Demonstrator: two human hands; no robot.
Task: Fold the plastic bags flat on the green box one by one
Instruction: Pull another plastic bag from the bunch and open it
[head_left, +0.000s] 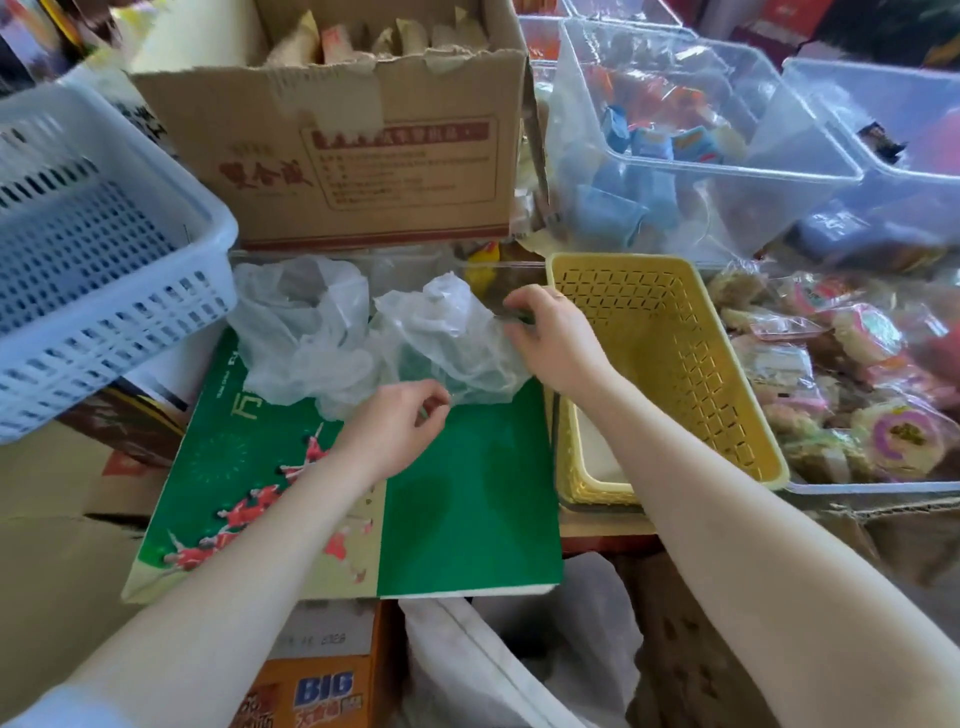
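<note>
Green box (467, 493), flat and printed with red figures on its left half, lies nearest the viewer, resting on cartons; an orange carton (317, 686) marked "BIG" shows below its near edge. Both bare forearms reach over it from the near side. Left hand (395, 426) hovers over the middle of the box, fingers curled, thumb and forefinger pinching the near edge of a crumpled clear plastic bag (447, 343). Right hand (550, 338) sits at the far right corner of the box, fingers curled and gripping the right edge of the same bag. This bag lies bunched, not flat, on the far part of the box. A second crumpled plastic bag (301, 322) lies just left of it, touching it, also on the far edge of the box.

Right of the box stands a yellow perforated basket (675, 364). At the left, a pale blue slotted basket (104, 260) sits tilted. Farther back, a torn brown cardboard box (363, 156) holds packets. To the far right, clear plastic tubs (779, 130) contain wrapped snacks, and wrapped round biscuits (857, 389) fill a tub at the right
</note>
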